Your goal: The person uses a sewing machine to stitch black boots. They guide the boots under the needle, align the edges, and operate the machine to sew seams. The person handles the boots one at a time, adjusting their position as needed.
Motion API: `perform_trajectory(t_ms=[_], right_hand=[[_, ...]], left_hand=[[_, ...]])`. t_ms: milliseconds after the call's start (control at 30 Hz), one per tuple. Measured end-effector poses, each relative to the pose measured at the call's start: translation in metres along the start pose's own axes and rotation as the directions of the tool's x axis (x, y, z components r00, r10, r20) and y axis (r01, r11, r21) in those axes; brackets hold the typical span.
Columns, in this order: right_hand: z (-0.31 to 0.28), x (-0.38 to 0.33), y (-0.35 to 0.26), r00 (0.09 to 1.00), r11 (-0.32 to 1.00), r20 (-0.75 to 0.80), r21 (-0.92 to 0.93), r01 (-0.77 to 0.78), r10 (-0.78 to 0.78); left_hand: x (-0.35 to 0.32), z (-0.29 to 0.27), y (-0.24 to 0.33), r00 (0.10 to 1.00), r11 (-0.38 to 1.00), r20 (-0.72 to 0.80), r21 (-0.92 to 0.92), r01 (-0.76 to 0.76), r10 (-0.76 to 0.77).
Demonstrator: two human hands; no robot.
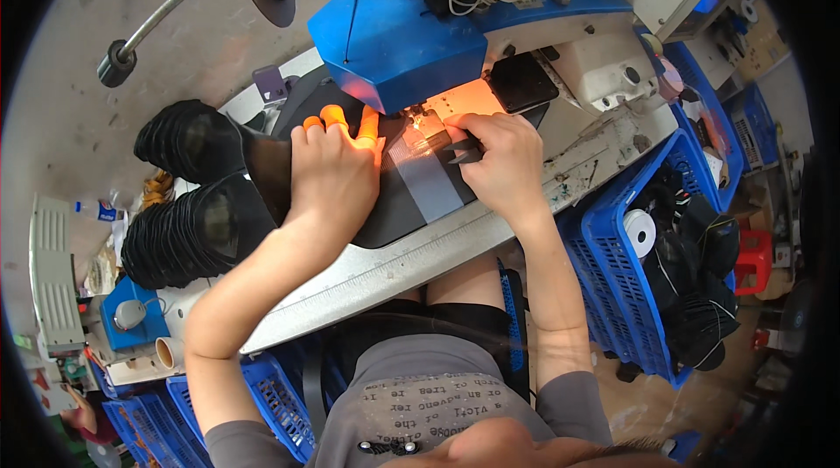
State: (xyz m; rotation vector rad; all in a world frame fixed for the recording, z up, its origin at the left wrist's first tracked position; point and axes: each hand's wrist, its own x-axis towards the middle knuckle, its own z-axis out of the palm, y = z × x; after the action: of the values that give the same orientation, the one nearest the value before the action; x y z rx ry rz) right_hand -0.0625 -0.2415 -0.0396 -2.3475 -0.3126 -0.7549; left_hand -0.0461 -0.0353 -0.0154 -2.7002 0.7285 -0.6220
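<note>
Warm lamp glare at needle; edges bend, perhaps blurred.
</note>
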Motion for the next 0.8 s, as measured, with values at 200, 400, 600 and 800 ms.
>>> perform_trajectory(t_ms=[200,400,600,800], right_hand=[[0.002,-0.002,0.001,0.999,1.000,-0.053,-0.007,0.014,-0.014],[0.000,-0.002,0.003,1.000,1.000,0.001,0.007,-0.004,0.004],[-0.016,0.000,-0.006,0.986,0.997,0.169,0.077,-0.031,0.017],[-0.020,-0.006,-0.019,0.970,0.979,0.193,-0.113,0.172,-0.148]], left_hand=[[0.002,-0.005,0.021,0.995,0.994,0.005,0.041,0.102,-0.103],[0.007,0.003,0.021,0.994,0.992,-0.045,0.075,0.103,-0.100],[0.005,0.019,0.005,0.978,0.992,-0.177,0.046,0.121,-0.111],[-0.011,0.001,0.008,0.980,0.981,-0.047,0.025,0.192,-0.191]])
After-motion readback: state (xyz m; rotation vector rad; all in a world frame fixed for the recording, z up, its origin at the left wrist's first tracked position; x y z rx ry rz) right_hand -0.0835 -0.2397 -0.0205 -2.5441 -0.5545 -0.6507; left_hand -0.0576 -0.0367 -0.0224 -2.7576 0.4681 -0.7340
